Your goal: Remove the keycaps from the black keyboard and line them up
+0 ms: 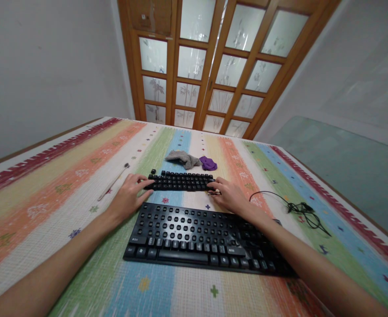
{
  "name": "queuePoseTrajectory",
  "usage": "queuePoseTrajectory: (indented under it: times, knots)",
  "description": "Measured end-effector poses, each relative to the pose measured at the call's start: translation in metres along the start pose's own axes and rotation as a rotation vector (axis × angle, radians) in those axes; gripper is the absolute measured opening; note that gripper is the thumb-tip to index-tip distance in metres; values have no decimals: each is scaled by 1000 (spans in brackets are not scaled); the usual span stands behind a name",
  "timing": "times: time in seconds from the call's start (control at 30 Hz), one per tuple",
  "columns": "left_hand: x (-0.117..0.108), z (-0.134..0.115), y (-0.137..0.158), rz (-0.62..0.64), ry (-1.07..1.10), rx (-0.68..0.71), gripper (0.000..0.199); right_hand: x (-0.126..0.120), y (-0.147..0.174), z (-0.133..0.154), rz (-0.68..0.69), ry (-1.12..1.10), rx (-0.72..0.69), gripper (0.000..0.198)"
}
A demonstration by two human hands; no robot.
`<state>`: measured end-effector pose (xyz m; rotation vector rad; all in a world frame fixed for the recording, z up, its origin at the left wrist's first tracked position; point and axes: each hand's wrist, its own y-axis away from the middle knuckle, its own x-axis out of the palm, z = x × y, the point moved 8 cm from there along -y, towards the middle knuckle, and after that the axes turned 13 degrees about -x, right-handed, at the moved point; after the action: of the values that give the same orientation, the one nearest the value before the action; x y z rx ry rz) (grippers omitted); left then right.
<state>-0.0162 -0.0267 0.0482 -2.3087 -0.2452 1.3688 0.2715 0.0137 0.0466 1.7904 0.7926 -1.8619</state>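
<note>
Black keycaps (181,181) stand in tight rows on the striped cloth, with one loose keycap (153,171) just off their upper left corner. My left hand (131,193) reaches their left end, thumb and index finger closed about the end keycaps. At the right end, my right hand (228,193) has its thumb and fingers on the last keycaps; part of that grip is hidden. Nearer to me lies a black keyboard (184,226), partly under my right forearm. Its upper rows show bare key posts, while its bottom rows carry keycaps.
Behind the keycaps lie a grey cloth (182,159) and a purple cloth (208,163). A thin brush (113,182) is left of my left hand. The black cable (304,211) coils at right. The striped tablecloth (194,293) covers the table; wooden glass doors (210,83) stand beyond.
</note>
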Motion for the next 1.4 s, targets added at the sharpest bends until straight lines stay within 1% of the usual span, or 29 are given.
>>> queuePoseTrajectory:
  times: [0.1, 0.2, 0.43, 0.8, 1.03, 1.4]
  knots:
    - [6, -4, -4, 32, 21, 113, 24, 0, -1, 2, 26, 28, -5, 32]
    - [12, -6, -8, 54, 30, 192, 23, 0, -3, 2, 33, 55, -11, 30]
    - [16, -9, -9, 28, 60, 326, 20, 1, -6, 5, 71, 78, -22, 26]
    - [19, -10, -11, 17, 55, 367, 23, 1, -6, 6, 84, 95, -14, 27]
    - [22, -11, -11, 23, 64, 397, 23, 0, -6, 7, 66, 98, -13, 26]
    - [25, -12, -13, 50, 85, 401, 21, 4, -6, 4, 30, 93, -38, 26]
